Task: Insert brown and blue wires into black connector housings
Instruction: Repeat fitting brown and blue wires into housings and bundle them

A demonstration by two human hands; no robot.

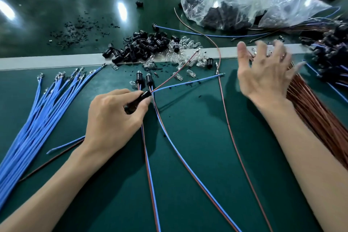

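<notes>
Green matting covers the counter (188, 156), glossy enough to throw back the ceiling lights, and a pale strip (47, 61) crosses it from side to side. Well on the near side of the strip, two paired blue-and-brown leads (150, 175) trail towards the viewer. Nearer the strip, the left hand (114, 117) has thumb and fingers curled tight round a black connector housing (140, 99), from whose tip a blue wire (188, 83) and a brown wire (175, 73) fan out towards the strip. Running up to the strip's left part lies a bundle of blue wires (33, 118); a bundle of brown wires (316, 115) reaches its right part. The right hand (263, 75) hovers over that brown bundle just short of the strip, fingers spread apart and blurred, holding nothing. Two fitted housings (139, 79) lie just before the strip. Across the strip itself spills a heap of loose black housings (143, 45) and clear bulbs (188, 58). Beyond the strip are black crumbs (75, 30) and, further back, clear plastic bags (226, 0) holding dark parts.
</notes>
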